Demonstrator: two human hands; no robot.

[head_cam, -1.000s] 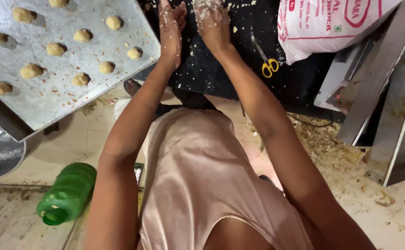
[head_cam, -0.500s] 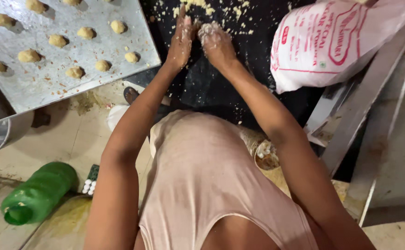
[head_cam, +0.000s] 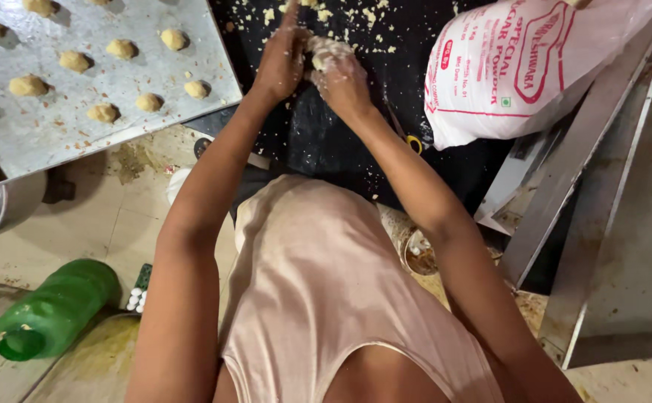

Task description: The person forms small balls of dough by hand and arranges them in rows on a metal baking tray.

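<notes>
Pale, crumbly lump of dough (head_cam: 324, 54), pressed between two flour-dusted hands held close together above a black sheet. Mostly hidden by the fingers, only a rough, whitish top showing. Loose crumbs of the same pale dough (head_cam: 341, 16) scattered on the black sheet just beyond it.

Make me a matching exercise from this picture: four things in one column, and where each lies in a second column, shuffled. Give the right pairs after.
Things
1. dough balls
2. green bottle
3. white bag
4. lump of dough

Places
A. lying on its side on the floor, lower left
B. between the left hand and the right hand, over the black sheet
C. spaced out on the metal tray, upper left
D. on the right part of the black sheet, upper right

Pairs: 1-C, 2-A, 3-D, 4-B
</notes>
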